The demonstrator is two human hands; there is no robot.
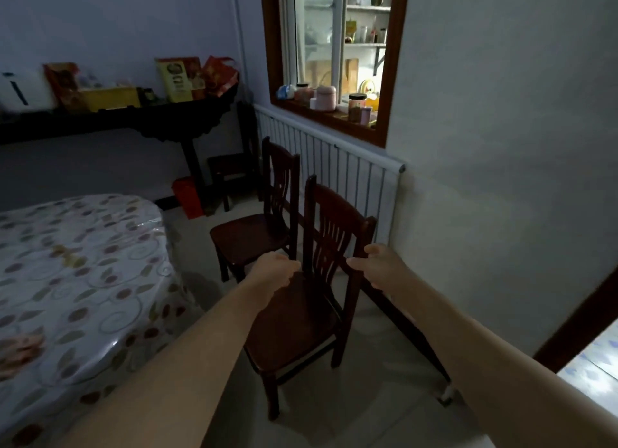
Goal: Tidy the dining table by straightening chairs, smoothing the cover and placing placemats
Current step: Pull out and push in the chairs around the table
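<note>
A dark wooden chair (pixel 294 330) with a slatted back stands in the middle of the view, its back towards the wall on the right. My left hand (pixel 272 270) is curled at the left post of the chair back, just above the seat. My right hand (pixel 374 263) wraps the right post, thumb above and fingers in front. The round dining table (pixel 83 280) lies to the left under a glossy leaf-patterned cover. A second matching chair (pixel 250 236) stands just beyond the first, beside the table. No placemats are in view.
A white radiator (pixel 334 166) runs along the wall close behind both chairs. A third chair (pixel 230 166) and a red bin (pixel 187 196) sit in the far corner under a dark console table (pixel 133 119) holding boxes. Jars line the window sill (pixel 327 113).
</note>
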